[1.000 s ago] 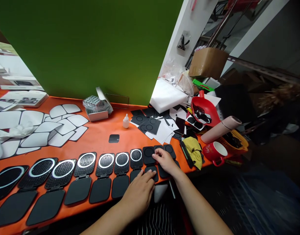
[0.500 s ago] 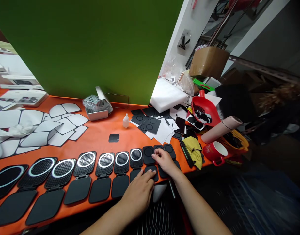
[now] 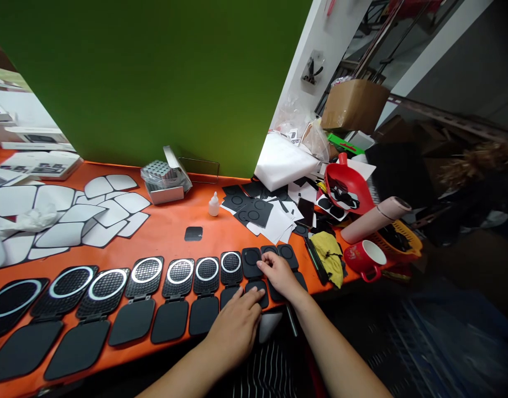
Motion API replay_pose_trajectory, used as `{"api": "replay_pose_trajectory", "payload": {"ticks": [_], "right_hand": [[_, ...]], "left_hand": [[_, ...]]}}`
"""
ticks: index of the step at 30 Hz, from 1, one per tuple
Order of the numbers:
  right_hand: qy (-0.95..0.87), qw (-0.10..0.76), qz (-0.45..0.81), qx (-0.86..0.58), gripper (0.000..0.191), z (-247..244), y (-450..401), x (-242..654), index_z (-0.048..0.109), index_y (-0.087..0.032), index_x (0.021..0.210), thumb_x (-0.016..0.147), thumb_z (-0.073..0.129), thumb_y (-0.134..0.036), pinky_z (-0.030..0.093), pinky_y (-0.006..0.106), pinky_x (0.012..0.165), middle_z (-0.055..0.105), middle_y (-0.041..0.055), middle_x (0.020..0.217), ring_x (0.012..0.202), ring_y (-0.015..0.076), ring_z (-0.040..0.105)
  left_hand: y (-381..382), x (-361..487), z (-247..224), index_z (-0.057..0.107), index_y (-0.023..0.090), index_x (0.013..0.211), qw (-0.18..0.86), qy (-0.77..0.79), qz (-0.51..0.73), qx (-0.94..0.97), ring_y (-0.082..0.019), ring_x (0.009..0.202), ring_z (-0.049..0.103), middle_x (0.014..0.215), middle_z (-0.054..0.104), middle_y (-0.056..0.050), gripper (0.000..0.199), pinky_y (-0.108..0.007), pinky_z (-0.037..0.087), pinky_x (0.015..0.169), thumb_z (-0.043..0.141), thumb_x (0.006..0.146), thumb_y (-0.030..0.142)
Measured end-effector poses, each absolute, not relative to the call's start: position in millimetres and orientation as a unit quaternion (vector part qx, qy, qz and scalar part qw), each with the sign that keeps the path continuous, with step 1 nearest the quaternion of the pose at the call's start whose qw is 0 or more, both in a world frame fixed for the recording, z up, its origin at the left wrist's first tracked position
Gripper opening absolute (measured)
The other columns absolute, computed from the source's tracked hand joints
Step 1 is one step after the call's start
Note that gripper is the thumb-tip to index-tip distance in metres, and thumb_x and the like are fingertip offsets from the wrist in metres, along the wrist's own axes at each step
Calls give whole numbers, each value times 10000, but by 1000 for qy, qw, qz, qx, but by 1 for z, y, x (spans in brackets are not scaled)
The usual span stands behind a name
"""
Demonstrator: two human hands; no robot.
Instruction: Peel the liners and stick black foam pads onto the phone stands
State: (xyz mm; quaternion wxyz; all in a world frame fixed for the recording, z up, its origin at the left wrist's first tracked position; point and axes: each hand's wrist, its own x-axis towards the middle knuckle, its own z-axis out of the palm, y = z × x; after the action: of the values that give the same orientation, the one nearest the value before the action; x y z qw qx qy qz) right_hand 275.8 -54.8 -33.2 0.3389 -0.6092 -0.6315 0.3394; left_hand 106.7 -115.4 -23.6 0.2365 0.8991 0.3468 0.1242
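Several black hinged pads lie unfolded in a row along the front of the orange table; those on the left and middle show a white ring, such as the ringed pad [image 3: 231,267]. My left hand [image 3: 238,320] lies palm down with fingers spread over the lower halves of two pads and holds nothing. Above it, my right hand [image 3: 276,270] has thumb and forefinger brought together at the right edge of a black pad with a dark ring [image 3: 251,262]. Whatever may be between those fingertips is too small to make out.
White black-edged sheets [image 3: 67,221] cover the left. Behind the row are a dropper bottle [image 3: 213,205], a box of cylinders [image 3: 166,190] and black ring sheets [image 3: 254,210]. To the right lie a yellow cloth [image 3: 328,255], red mug [image 3: 364,258] and pink flask [image 3: 376,219].
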Motion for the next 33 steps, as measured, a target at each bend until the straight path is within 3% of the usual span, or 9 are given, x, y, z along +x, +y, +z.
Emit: {"api": "replay_pose_trajectory", "payload": {"ticks": [12, 16, 20, 25, 30, 33], "right_hand": [[-679, 281, 254, -629, 94, -29, -55, 272, 538, -197, 739, 781, 470, -245, 370, 246, 587, 559, 3, 670, 638, 144, 507], [-698, 254, 203, -638, 107, -25, -58, 268, 547, -204, 716, 786, 495, -267, 350, 301, 701, 559, 37, 713, 746, 187, 489], [-683, 218, 105, -689, 219, -26, -44, 262, 531, -202, 689, 766, 538, -407, 288, 396, 815, 558, 77, 805, 879, 244, 449], [-631, 241, 76, -734, 198, -13, -15, 263, 540, -183, 792, 794, 494, -375, 333, 382, 762, 563, 95, 829, 853, 242, 472], [-676, 308, 86, -664, 226, 31, -54, 264, 562, -202, 846, 877, 348, -266, 386, 304, 734, 588, 65, 843, 824, 185, 510], [-794, 288, 116, -524, 149, 43, -98, 254, 587, -228, 874, 843, 446, -265, 401, 326, 748, 603, 50, 847, 825, 197, 514]], "left_hand": [[-112, 107, -22, 571, 165, 1017, 239, 343, 134, 899, -215, 1187, 411, 1256, 502, -71, 296, -483, 312, 1004, 345, 831, 119], [-111, 107, -23, 579, 169, 1014, 241, 339, 136, 899, -215, 1183, 416, 1245, 513, -69, 302, -481, 305, 1006, 355, 820, 108], [-112, 108, -25, 592, 169, 968, 242, 342, 126, 899, -220, 1197, 398, 1265, 494, -68, 285, -481, 295, 1009, 376, 798, 95], [-116, 107, -17, 614, 177, 878, 251, 340, 153, 893, -226, 1169, 428, 1218, 530, -74, 251, -486, 285, 1003, 388, 791, 111], [-106, 91, 11, 620, 221, 804, 381, 443, 246, 774, -190, 904, 553, 960, 613, -41, 229, -359, 409, 839, 405, 823, 299], [-97, 81, 20, 614, 177, 674, 541, 501, 306, 603, -190, 795, 547, 781, 611, -37, 250, -294, 408, 739, 475, 765, 363]]}}
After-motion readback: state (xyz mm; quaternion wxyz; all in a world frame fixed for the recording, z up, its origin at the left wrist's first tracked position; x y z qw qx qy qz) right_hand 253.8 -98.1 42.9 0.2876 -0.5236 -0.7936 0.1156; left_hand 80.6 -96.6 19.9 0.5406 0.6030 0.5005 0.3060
